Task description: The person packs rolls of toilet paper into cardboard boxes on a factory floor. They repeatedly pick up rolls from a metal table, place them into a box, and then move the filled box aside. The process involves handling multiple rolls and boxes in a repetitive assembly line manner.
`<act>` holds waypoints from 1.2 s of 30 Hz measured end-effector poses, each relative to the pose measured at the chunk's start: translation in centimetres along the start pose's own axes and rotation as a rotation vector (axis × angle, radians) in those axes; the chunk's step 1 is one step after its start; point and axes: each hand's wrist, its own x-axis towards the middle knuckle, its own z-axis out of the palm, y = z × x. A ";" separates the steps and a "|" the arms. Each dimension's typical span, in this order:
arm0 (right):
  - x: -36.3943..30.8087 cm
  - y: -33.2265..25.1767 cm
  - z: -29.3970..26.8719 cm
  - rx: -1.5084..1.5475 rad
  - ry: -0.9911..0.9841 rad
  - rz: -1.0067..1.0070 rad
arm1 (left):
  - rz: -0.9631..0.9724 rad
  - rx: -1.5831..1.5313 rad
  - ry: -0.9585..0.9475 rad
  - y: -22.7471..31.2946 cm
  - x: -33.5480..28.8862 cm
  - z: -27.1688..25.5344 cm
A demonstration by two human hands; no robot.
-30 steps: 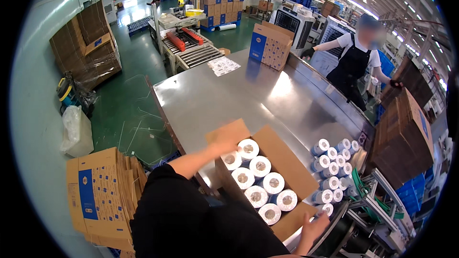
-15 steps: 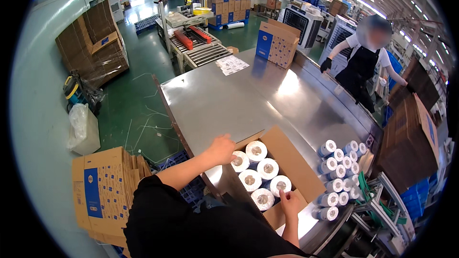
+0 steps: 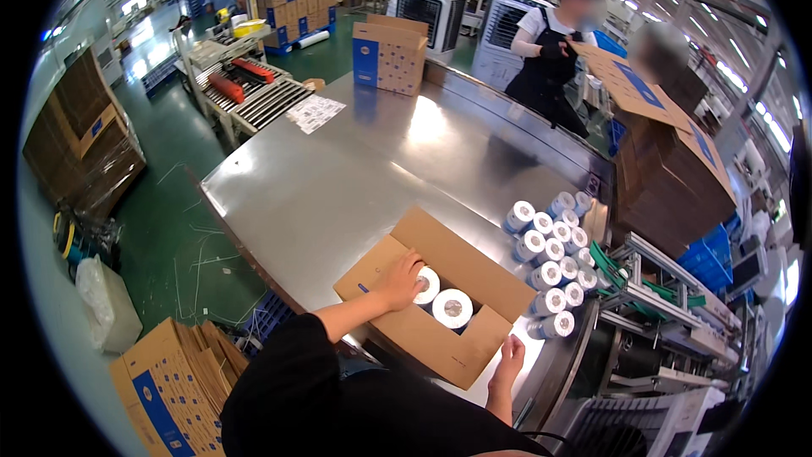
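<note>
An open cardboard box (image 3: 469,258) with raised flaps stands at the near edge of the metal table, and two white rolls (image 3: 452,309) show inside. Its near flap (image 3: 436,347) leans inward and hides the rest of the contents. My left hand (image 3: 399,282) lies on the flaps at the box's left end, fingers stretched out beside a roll. Just off the box's right corner, my right hand (image 3: 507,362) is raised with fingers apart and nothing in it. Several wrapped rolls (image 3: 550,274) stand grouped to the right of the box.
A closed-sided carton (image 3: 389,55) and a paper sheet (image 3: 315,113) lie toward the metal table's (image 3: 321,178) far end. A roller conveyor (image 3: 249,101) adjoins it. Flattened cartons (image 3: 165,389) stack at my left. Across the table, a co-worker (image 3: 554,59) handles a large carton (image 3: 668,169).
The box's near flap has come inward over several rolls. My left hand has moved onto the flaps, and my right hand has left the rolls for outside the box. The view has swung right.
</note>
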 end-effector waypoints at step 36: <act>-6.2 8.5 7.7 -0.101 -0.835 0.805 | 0.064 0.522 -0.195 -10.5 -5.1 -3.7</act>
